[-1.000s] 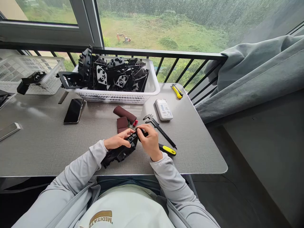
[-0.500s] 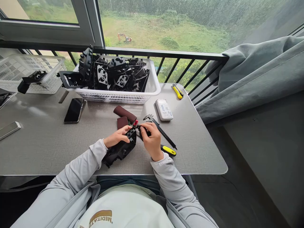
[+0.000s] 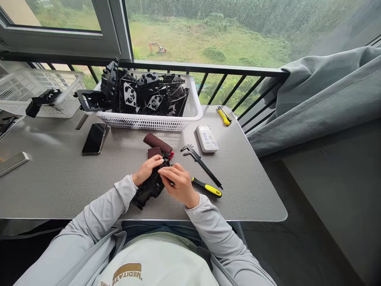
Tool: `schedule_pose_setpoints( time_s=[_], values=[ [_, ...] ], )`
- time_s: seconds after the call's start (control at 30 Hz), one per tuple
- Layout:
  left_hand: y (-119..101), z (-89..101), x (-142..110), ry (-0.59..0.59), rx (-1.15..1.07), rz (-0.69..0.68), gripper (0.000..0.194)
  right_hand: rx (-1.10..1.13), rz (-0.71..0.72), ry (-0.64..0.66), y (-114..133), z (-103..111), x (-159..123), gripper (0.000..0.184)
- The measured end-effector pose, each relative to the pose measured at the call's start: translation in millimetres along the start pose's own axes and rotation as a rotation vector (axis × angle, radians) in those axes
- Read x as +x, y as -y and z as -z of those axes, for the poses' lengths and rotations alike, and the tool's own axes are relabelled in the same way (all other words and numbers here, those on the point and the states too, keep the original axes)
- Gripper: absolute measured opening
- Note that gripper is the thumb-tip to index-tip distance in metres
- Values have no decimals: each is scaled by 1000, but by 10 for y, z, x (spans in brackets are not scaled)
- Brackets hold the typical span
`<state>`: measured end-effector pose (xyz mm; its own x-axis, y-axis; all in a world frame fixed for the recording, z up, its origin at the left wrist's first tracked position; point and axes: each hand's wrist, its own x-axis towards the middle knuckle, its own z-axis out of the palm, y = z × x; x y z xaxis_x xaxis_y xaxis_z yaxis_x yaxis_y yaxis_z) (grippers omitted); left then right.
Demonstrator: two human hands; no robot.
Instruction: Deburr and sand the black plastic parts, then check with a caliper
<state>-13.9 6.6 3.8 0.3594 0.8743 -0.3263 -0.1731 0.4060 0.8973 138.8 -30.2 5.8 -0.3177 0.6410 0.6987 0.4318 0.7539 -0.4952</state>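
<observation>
My left hand [image 3: 146, 170] grips the upper end of a black moulded plastic part [image 3: 149, 190], which rests low over the table top. My right hand [image 3: 178, 184] sits against that part with curled fingers pinching a small black piece, mostly hidden by the fingers. Just beyond the hands lie several things: two dark red sandpaper pieces [image 3: 157, 143], a small red item [image 3: 171, 155], a steel caliper [image 3: 201, 163] and a yellow-and-black screwdriver [image 3: 208, 190], whose tip is close to my right hand.
A white mesh basket [image 3: 143, 123] heaped with black plastic parts stands at the back of the grey table [image 3: 53, 190]. Also there are a second basket [image 3: 38, 104], a phone [image 3: 94, 138], a white box [image 3: 206, 139] and a yellow utility knife [image 3: 224, 116]. A railing and curtain border the table.
My right hand has moved down and left, closer to my left hand and over the black part. The part has shifted slightly with my left hand.
</observation>
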Motion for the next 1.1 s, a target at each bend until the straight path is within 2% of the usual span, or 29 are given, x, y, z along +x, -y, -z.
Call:
schedule_pose_setpoints(
  time_s=[0.17, 0.33, 0.4, 0.53, 0.73, 0.8, 0.87, 0.97, 1.03, 1.1],
  values=[
    [7, 0, 15, -25, 19, -34, 30, 58, 94, 63, 32, -8, -9, 18],
    [24, -8, 20, -36, 4, 22, 36, 124, 227, 208, 117, -84, -42, 18],
    [23, -10, 23, -35, 1, 12, 37, 117, 189, 199, 137, -105, -54, 19],
    [14, -14, 24, -60, -3, -45, 38, 90, 74, 98, 125, -102, -64, 21],
    [-2, -30, 7, -119, -33, -34, 40, 198, 191, 230, 122, -77, -58, 16],
    [-14, -35, 6, -157, -43, -39, 40, 206, 206, 234, 121, -80, -59, 17],
    [-24, -37, 6, -189, -40, -61, 38, 172, 129, 155, 110, -87, -61, 19],
    [-31, -40, 6, -215, -33, -96, 38, 103, -65, -2, 90, -95, -68, 20],
    [-34, -43, 1, -234, -35, -90, 38, 131, -67, 8, 87, -97, -73, 20],
    [-41, -44, -8, -250, -42, -69, 39, 192, 6, 70, 92, -96, -77, 19]
  ],
)
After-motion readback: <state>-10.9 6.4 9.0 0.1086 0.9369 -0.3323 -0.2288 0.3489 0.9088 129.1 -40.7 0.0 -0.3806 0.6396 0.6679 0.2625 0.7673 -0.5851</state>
